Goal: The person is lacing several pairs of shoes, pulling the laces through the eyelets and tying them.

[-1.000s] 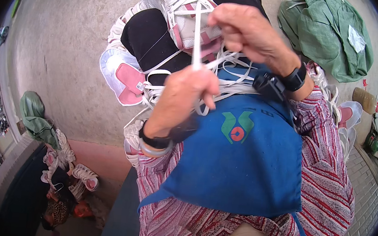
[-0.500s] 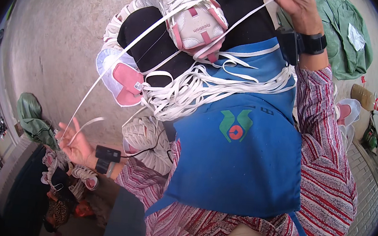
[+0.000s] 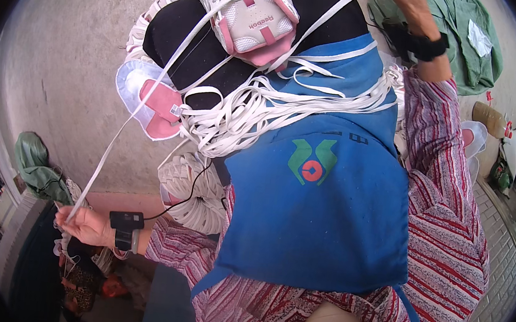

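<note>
A white shoelace (image 3: 126,125) runs from the shoe down to my left hand (image 3: 85,226), whose fingers are closed around it low on the left. On my lap, between the black-clad legs, sits a white and pink sneaker (image 3: 253,27), toe part cut off by the upper edge. A second stretch of lace (image 3: 322,19) slants from the shoe toward the upper right. My right hand (image 3: 405,0) is at the top edge; its fingers are mostly out of view, so its grip is hidden. A bundle of loose white shoelaces (image 3: 287,117) lies across my blue apron (image 3: 320,229).
A white and pink shoe piece (image 3: 159,103) lies left of my legs, with stacked laced shoes (image 3: 190,192) below it. Green cloth bundles (image 3: 40,168) sit at left and upper right. A bottle (image 3: 488,120) lies on the floor at right. Another person (image 3: 81,287) is at lower left.
My left hand has moved down and left and closed on the lace, pulling it out longer. My right hand has moved up, its fingers leaving the picture. The view has shifted slightly.
</note>
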A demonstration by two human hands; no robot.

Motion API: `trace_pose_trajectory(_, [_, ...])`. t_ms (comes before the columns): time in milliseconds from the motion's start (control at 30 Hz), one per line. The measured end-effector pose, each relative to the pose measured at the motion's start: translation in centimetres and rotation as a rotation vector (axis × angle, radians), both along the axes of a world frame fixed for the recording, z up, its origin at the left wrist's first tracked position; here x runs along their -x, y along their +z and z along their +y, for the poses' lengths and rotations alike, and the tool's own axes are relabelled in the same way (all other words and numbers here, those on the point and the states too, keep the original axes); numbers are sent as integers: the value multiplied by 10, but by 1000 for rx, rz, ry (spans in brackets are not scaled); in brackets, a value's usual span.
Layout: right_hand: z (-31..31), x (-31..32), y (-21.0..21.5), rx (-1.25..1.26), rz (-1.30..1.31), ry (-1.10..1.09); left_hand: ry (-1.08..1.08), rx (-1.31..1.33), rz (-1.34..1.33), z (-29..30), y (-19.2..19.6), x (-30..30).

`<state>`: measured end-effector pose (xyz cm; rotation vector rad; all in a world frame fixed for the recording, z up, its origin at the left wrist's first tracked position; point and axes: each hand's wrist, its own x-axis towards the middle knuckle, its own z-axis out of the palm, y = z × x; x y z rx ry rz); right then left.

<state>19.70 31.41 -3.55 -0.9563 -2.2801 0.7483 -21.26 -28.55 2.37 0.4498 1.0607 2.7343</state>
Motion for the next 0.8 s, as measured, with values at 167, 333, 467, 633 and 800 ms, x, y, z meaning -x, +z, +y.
trace_pose_trajectory(167, [-62,2,40,-129,-21,735,-392,415,-52,159,2,-94])
trace_pose_trajectory(333, [-78,1,8,-369,-367,647,-817,937,-11,270,-23,-171])
trace_pose_trajectory(467, [-57,-9,12,-283,-314,526,-641,1151,350,313,-41,-192])
trace_pose_trajectory(633, [-58,-17,28,-283,-457,383,-360,1387,710,328,-48,-189])
trace_pose_trajectory(800, [-87,-16,14,-246,-256,553,-314,1342,765,344,-52,-180])
